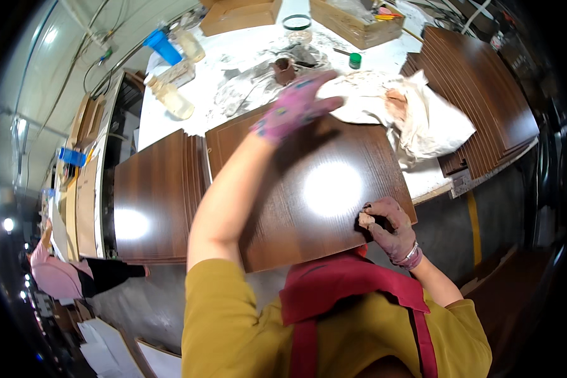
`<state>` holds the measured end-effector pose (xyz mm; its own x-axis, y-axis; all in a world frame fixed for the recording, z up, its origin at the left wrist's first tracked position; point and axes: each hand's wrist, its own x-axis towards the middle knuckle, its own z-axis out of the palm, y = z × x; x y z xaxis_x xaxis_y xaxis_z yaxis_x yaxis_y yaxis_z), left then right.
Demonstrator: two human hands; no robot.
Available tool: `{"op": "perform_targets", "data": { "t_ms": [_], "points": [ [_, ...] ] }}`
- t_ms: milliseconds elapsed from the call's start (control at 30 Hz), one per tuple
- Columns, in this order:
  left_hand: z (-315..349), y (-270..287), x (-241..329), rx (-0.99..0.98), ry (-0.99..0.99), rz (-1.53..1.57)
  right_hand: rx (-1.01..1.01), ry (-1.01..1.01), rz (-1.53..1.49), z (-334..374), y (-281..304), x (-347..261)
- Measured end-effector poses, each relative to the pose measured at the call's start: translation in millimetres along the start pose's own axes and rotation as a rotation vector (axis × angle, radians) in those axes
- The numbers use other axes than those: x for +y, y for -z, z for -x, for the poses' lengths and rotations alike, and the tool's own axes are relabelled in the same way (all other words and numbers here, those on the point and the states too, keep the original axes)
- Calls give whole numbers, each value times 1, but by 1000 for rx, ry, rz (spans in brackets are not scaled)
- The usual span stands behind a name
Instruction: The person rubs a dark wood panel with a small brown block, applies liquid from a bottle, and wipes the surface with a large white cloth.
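A dark brown wood-grain panel [277, 220] lies before me, with a bright glare on its face. My left hand [296, 108], in a patterned pink-purple glove, is stretched over the panel's far edge. Its fingers are spread and slightly blurred, with nothing in them. Beyond the fingers stands a small brown cup [284, 70] among crumpled, stained rags [249, 88]. My right hand [394, 232], in a stained purple glove, is at the panel's near right corner. Between its thumb and fingers is a small pinkish-beige wad [366, 220], cloth or something similar.
Brown panels are stacked at left [151, 195] and right [485, 94]. A white cloth [422, 120] with brown stains lies by the right stack. Also on the white table are a clear bottle [169, 96], a blue cup [162, 46] and a green-capped jar [355, 60]. Another person [60, 277] is far left.
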<state>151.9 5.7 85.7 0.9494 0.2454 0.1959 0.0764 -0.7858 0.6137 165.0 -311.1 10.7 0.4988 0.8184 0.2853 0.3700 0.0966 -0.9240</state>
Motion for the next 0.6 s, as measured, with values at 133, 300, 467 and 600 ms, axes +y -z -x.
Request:
{"op": "perform_targets", "data": {
  "t_ms": [133, 300, 467, 600],
  "points": [
    [61, 19, -113, -95, 276, -397, -8, 63, 41, -16, -13, -5],
    [51, 54, -180, -97, 682, -116, -60, 52, 49, -66, -38, 13],
    [44, 54, -222, 19, 703, 81, -18, -21, -158, -83, -44, 20],
    [54, 67, -206, 91, 634, -333, 44, -139, -375, -74, -26, 17]
  ]
}}
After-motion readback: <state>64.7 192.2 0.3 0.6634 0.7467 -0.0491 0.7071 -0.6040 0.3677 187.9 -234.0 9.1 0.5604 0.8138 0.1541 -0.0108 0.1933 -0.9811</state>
